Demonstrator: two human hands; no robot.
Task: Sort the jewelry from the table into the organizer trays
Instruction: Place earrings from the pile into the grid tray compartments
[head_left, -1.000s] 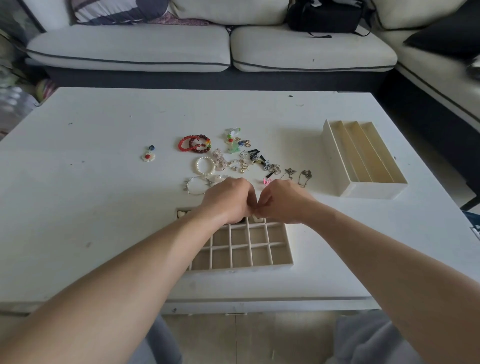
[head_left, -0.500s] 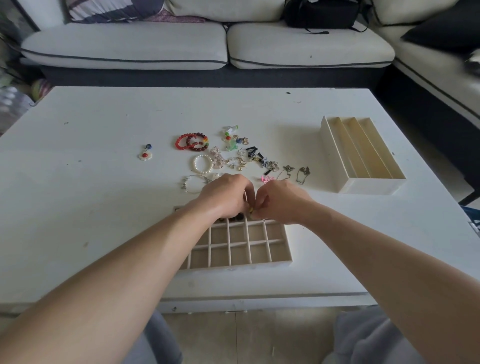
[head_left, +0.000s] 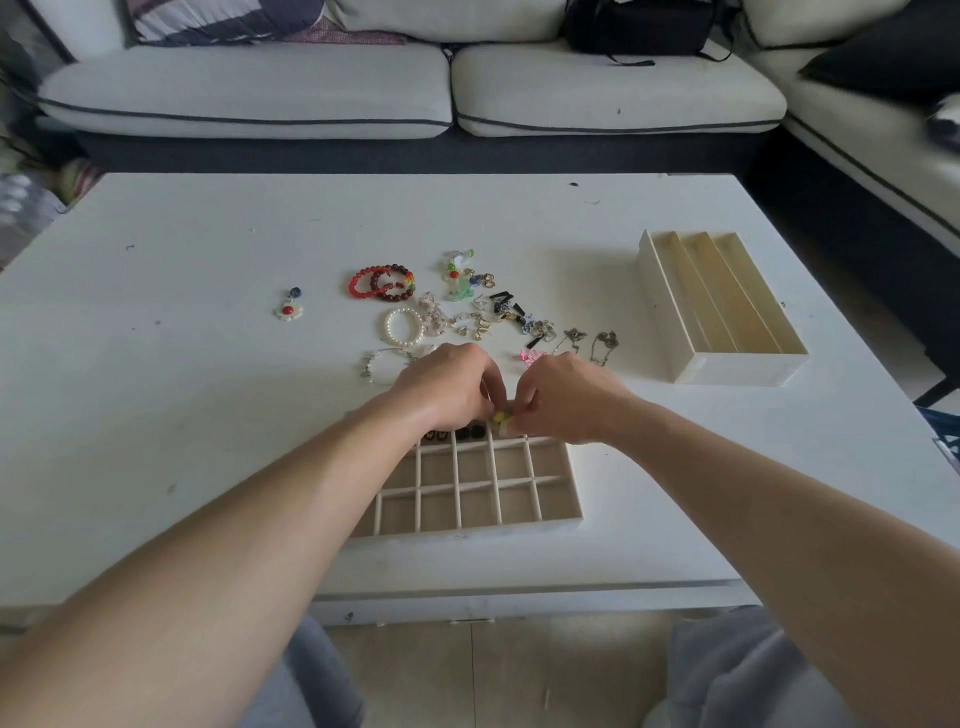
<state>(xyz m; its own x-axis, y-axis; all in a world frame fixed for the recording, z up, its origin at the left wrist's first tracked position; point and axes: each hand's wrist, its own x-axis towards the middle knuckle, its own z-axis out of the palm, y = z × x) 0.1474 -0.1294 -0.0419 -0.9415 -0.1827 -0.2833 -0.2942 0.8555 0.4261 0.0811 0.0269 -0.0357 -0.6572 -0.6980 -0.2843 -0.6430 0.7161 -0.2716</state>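
Note:
My left hand (head_left: 447, 389) and my right hand (head_left: 566, 397) meet fingertip to fingertip over the far row of a cream grid tray (head_left: 558, 522). Together they pinch a small yellowish piece of jewelry (head_left: 501, 418). Dark pieces (head_left: 470, 432) lie in the tray's far cells beside it. Loose jewelry lies beyond my hands: red bead bracelets (head_left: 382, 282), a pearl bracelet (head_left: 404, 326), a clear bead bracelet (head_left: 382, 364), mixed earrings (head_left: 498, 312), thin chain necklaces (head_left: 602, 345) and a flower pendant (head_left: 289, 306) off to the left.
A second cream tray (head_left: 737, 369) with long slots stands at the right of the white table (head_left: 182, 415). A grey sofa (head_left: 249, 88) runs behind the table, with a black bag (head_left: 639, 26) on it. My knees show below the table's front edge.
Both hands have stayed joined over the tray's far row. The fingers have parted a little, and the yellowish piece and the dark pieces in the cells now show between and under them.

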